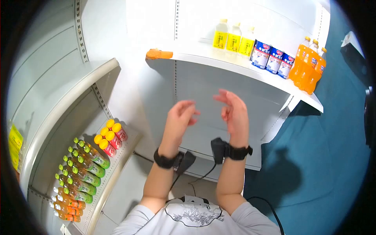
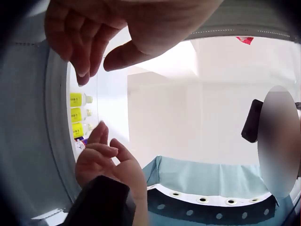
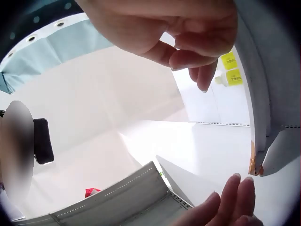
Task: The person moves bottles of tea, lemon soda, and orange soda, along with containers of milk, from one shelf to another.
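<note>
Both hands are raised in front of the middle shelving, apart from each other and holding nothing. In the head view the left hand [image 1: 181, 119] has loosely bent fingers; the right hand [image 1: 236, 115] faces it, fingers partly bent. Across the top of the left wrist view spreads the left hand [image 2: 136, 26], with the right hand [image 2: 113, 165] below it. The right wrist view has the right hand [image 3: 174, 28] at the top and fingers of the left hand [image 3: 230, 202] at the bottom. Neither hand touches the shelf [image 1: 235, 67].
On the upper shelf stand yellow-labelled bottles [image 1: 234, 38], blue-and-white cans [image 1: 260, 55] and orange soda bottles [image 1: 307, 66]; an orange item [image 1: 159, 54] lies at its left end. Lower left are green-capped bottles [image 1: 86, 176] and yellow-capped red containers [image 1: 113, 139]. A teal curtain [image 1: 313, 168] hangs right.
</note>
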### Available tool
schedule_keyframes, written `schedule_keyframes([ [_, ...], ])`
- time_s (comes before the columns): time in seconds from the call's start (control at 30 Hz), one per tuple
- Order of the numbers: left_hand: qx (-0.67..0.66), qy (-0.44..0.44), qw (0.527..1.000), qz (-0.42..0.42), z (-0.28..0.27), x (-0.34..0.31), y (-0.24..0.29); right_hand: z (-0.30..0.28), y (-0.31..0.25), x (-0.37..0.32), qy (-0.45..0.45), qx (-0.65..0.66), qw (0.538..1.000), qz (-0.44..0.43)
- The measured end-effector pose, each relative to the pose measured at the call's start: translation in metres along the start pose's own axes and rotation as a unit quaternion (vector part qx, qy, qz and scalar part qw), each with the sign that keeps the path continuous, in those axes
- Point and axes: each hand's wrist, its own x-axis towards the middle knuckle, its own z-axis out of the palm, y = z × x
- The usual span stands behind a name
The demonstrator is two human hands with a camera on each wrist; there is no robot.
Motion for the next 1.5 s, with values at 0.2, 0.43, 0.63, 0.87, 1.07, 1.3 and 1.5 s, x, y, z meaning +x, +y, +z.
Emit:
schedule_keyframes([
  [0.2,-0.092,-0.067,0.993,-0.024,0.023,0.091,0.019,-0.002,-0.013,0.076,0.005,-0.045,0.999,-0.021],
  [0.43,-0.061,-0.085,0.992,0.066,0.049,0.216,0.079,0.008,-0.069,0.17,0.045,-0.156,0.984,-0.077],
  [0.63,0.153,-0.106,0.982,0.025,0.062,0.307,0.086,0.002,-0.074,0.249,0.07,-0.254,0.964,0.043],
  [0.87,0.204,-0.134,0.967,-0.074,0.079,0.342,0.075,0.01,-0.063,0.274,0.062,-0.246,0.966,0.057],
  [1.07,0.271,-0.229,0.935,0.009,0.079,0.376,0.058,0.013,-0.058,0.284,0.095,-0.237,0.966,0.048],
  [1.3,0.253,-0.221,0.942,0.0,0.076,0.342,0.069,0.0,-0.056,0.282,0.12,-0.301,0.946,0.0],
  [1.5,0.21,-0.226,0.951,0.003,0.07,0.29,0.077,0.005,-0.047,0.249,0.173,-0.415,0.881,-0.145],
])
